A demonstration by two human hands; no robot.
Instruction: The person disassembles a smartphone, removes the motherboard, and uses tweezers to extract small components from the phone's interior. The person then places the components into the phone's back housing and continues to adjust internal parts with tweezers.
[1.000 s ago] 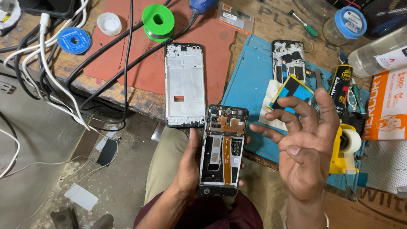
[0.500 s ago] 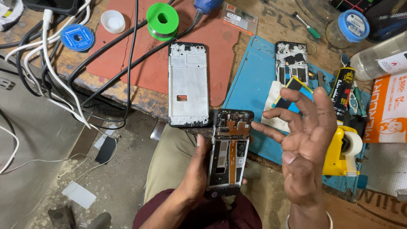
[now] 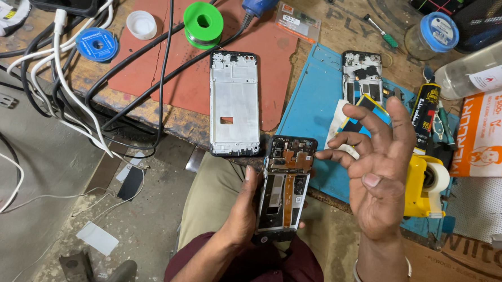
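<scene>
My left hand [image 3: 242,211] grips the opened phone [image 3: 285,187]; my right hand [image 3: 377,169] hovers beside it, fingers spread, holding nothing.

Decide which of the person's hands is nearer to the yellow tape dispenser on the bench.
Right. The right hand is raised just beside the yellow tape dispenser, overlapping its edge in view. The left hand holds the opened phone farther away.
</scene>
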